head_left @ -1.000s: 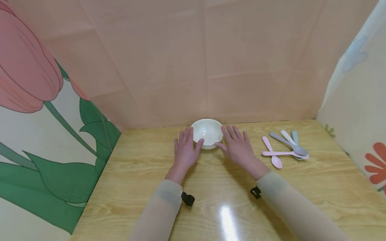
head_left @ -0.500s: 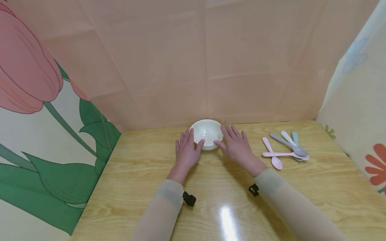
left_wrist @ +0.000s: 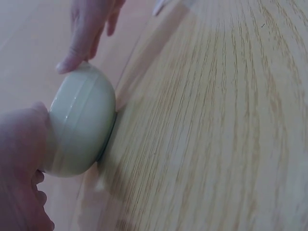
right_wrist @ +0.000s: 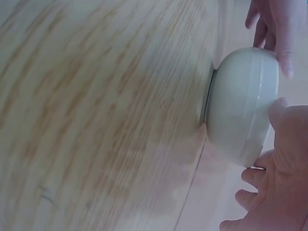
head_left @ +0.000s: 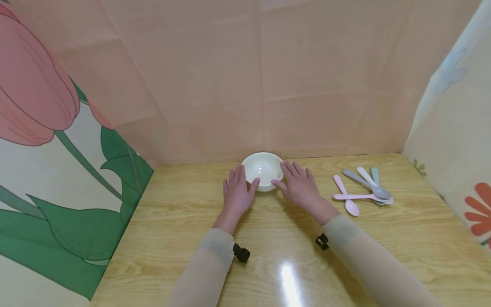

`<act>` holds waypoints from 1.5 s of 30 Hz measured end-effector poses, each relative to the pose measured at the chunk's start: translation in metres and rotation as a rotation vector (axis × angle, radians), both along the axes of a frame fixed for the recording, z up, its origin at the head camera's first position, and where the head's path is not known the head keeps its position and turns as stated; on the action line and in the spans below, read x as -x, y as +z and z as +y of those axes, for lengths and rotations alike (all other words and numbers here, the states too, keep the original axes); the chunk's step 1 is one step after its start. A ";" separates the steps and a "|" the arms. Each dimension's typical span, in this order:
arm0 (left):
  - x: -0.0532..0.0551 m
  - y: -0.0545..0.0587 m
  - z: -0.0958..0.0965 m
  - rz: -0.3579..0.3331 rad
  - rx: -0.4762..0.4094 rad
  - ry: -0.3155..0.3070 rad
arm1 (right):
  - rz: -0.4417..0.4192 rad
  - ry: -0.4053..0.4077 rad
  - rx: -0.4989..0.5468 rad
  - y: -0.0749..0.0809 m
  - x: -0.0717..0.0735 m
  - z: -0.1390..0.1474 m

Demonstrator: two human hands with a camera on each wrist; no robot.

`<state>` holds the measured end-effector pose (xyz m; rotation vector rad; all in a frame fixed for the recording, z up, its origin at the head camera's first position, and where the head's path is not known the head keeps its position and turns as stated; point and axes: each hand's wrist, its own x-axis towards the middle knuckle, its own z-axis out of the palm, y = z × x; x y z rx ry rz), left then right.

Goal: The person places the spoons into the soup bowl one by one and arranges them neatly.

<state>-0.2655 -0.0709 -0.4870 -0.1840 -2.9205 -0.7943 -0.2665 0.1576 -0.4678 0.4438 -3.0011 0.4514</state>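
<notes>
A white bowl (head_left: 263,168) stands upright on the wooden table at the back, between two hands. My left hand (head_left: 236,194) touches its left side, fingers fairly straight and thumb at the near rim. On the opposite side, my right hand (head_left: 303,185) lies with spread, extended fingers against the wall and its thumb by the near rim. Seen from the left wrist, the bowl's rounded outside (left_wrist: 82,120) and its foot on the wood are plain. In the right wrist view the right fingers (right_wrist: 252,178) sit right at the rim.
Several plastic spoons (head_left: 364,187) in pink, white, grey-purple and green lie crossed in a pile to the right. A pinkish backdrop (head_left: 215,85) rises behind the table's far edge (head_left: 192,165). Printed flower panels (head_left: 76,230) flank both sides.
Both hands have shifted very slightly inward around the bowl. The bowl and spoons stay in practically the same place.
</notes>
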 end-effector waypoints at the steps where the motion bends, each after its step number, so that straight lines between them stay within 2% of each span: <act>1: 0.000 0.000 0.000 -0.004 0.002 0.001 | -0.007 -0.002 -0.001 0.000 0.000 0.000; 17: -0.006 -0.001 0.000 -0.017 -0.007 0.010 | -0.005 0.024 -0.002 0.004 -0.006 0.003; 31: -0.019 -0.001 0.000 0.009 -0.021 0.003 | 0.026 0.055 0.016 0.005 -0.018 0.008; 45: -0.031 -0.008 -0.002 0.053 -0.039 -0.011 | 0.055 0.097 0.034 0.000 -0.032 0.014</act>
